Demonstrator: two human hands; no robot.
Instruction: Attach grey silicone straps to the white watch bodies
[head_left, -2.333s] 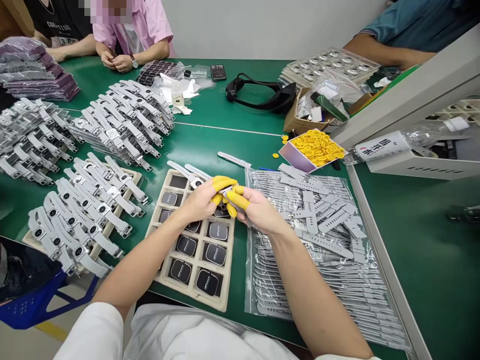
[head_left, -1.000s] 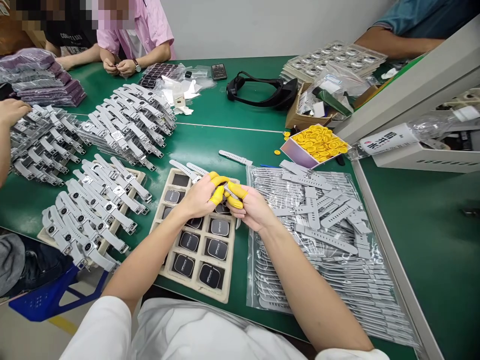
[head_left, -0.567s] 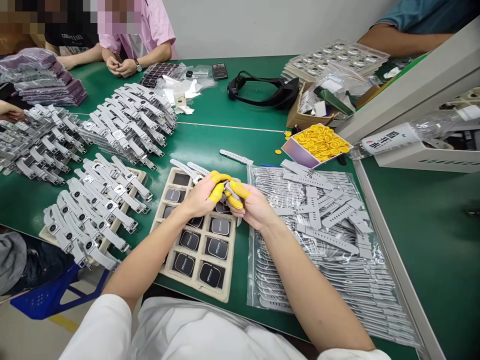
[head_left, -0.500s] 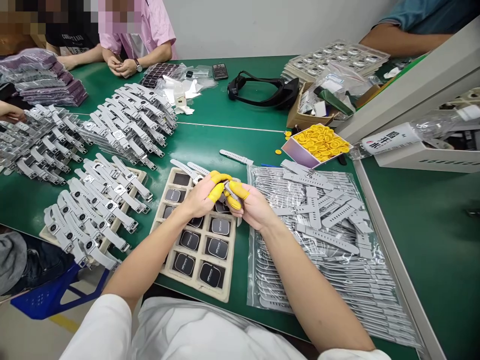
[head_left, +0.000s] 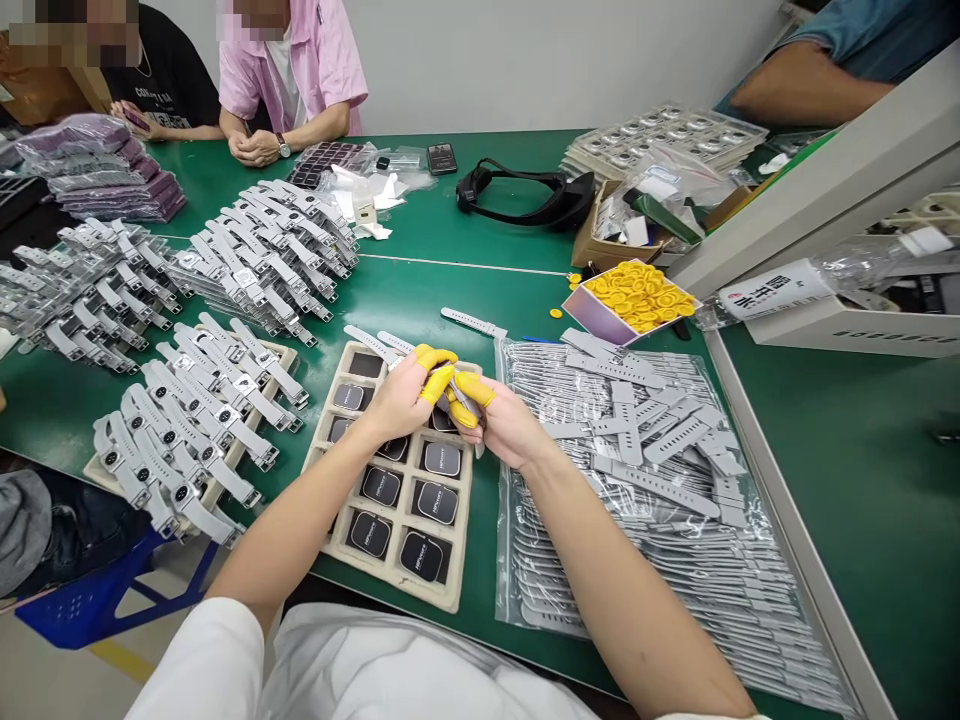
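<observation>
Over the far end of a cream tray (head_left: 456,590), my two hands meet with yellow finger cots on the fingertips. My left hand (head_left: 405,395) is closed, thumb and forefinger pinching a grey watch strap (head_left: 448,392). On the other side, my right hand (head_left: 510,420) grips the same piece from below with thumb and fingers. The fingers hide most of it, and whether a watch case is attached is hard to make out. Black square watch faces (head_left: 422,555) sit in the tray's compartments. Two pale straps (head_left: 369,342) stick out past its far edge.
Right of the tray lies a plastic bag of grey straps (head_left: 660,560), loose straps (head_left: 675,420) on top. Behind it stands a box of yellow finger cots (head_left: 637,295). Trays of assembled watches (head_left: 187,430) fill the left. A black headset (head_left: 525,190) and co-workers (head_left: 292,80) are across the table.
The view has tilted slightly, so everything sits a little lower. My hands stay together on the strap with only small finger shifts. A hand at the far left has left view.
</observation>
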